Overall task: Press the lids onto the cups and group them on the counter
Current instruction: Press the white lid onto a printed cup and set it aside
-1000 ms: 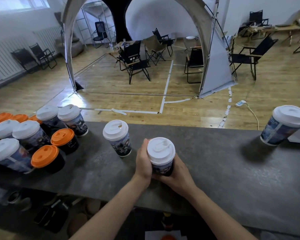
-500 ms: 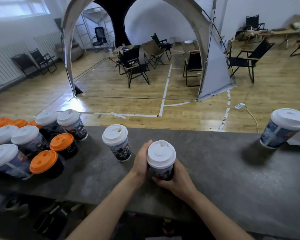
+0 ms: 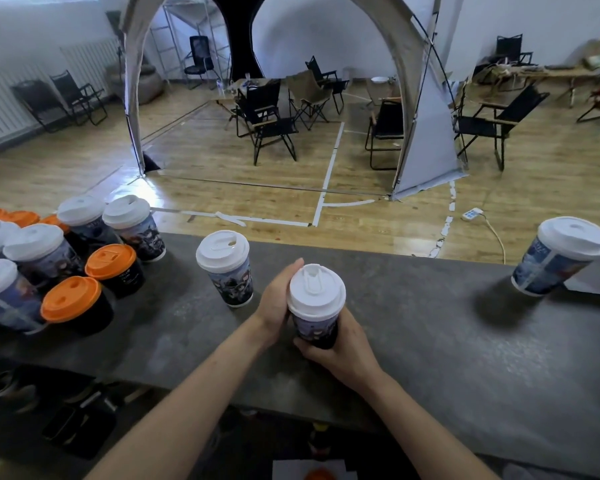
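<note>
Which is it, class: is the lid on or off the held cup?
On: the white lid caps the held cup. Fully sealed? Cannot tell.

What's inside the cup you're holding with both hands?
Nothing inside shows. A white plastic lid sits on top of the dark printed paper cup and covers its opening. The left hand and right hand wrap its sides.

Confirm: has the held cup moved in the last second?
No. The held cup keeps the same offset right of the neighbour cup; only the camera shifted.
</note>
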Motion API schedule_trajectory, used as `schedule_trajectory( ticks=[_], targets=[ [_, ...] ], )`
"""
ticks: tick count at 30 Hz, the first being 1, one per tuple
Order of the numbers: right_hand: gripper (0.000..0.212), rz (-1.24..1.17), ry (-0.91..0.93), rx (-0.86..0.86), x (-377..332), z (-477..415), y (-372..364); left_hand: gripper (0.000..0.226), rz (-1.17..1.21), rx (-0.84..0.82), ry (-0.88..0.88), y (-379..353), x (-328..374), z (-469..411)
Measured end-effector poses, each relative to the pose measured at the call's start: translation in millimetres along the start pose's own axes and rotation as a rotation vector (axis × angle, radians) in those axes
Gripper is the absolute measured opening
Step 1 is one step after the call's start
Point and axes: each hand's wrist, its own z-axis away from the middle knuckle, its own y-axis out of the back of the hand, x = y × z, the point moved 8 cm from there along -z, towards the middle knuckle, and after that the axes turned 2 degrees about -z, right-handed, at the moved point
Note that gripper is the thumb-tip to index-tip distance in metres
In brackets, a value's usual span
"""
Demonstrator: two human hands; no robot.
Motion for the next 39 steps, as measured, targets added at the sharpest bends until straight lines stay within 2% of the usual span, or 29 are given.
schedule_trajectory(
  ticks=[3,5,7,11,14,21,23,26,28,30,32,34,37,39],
  targets=[
    [0.087,-0.054,-0.011,0.015,5.9,-0.2,-4.4,0.066,0.044,0.139,-0.104,3.9,-7.3,4.5],
    [0.096,-0.062,-0.006,0.023,8.9,-0.5,-5.8,0.068,0.057,0.190,-0.163,7.0,-11.9,8.3],
    [0.095,-0.043,0.000,0.014,9.2,-1.1,-8.3,0.067,0.060,0.188,-0.203,11.5,-10.6,10.3],
    [0.090,-0.035,0.008,0.024,11.4,-1.4,-6.5,0.044,-0.004,0.124,-0.172,6.1,-6.9,12.3],
    [0.084,-0.037,0.010,0.015,8.9,-1.4,-4.3,0.047,-0.041,0.029,-0.073,-4.9,-2.2,11.9],
    [0.081,-0.037,0.004,0.043,7.1,-1.0,-4.1,0.040,-0.083,0.231,-0.218,11.4,4.7,15.5],
    [0.078,-0.031,0.000,0.052,4.9,-2.8,-1.2,0.042,-0.080,0.158,-0.164,4.5,12.1,15.8],
    [0.080,-0.013,0.015,0.024,3.1,-3.5,-1.6,0.059,-0.100,0.007,-0.068,-5.4,17.6,12.3],
    [0.084,-0.027,0.019,0.012,3.3,-2.0,-3.1,0.058,-0.060,0.086,-0.104,-2.1,14.9,11.4],
    [0.086,-0.057,0.004,0.027,2.6,-1.2,-2.5,0.044,-0.007,0.238,-0.177,3.5,9.3,15.9],
    [0.083,-0.069,-0.014,0.032,2.5,-1.4,-1.7,0.049,0.023,0.312,-0.217,5.8,5.2,20.0],
    [0.079,-0.056,-0.012,0.026,1.6,-1.6,0.4,0.048,0.026,0.230,-0.149,4.1,5.0,15.5],
    [0.078,-0.046,0.008,-0.010,0.6,-0.3,0.0,0.055,-0.028,-0.052,0.032,-11.5,6.5,16.7],
    [0.078,-0.041,0.018,-0.020,0.7,0.2,-2.6,0.050,0.003,-0.052,0.013,-10.9,6.1,14.7]
  ],
)
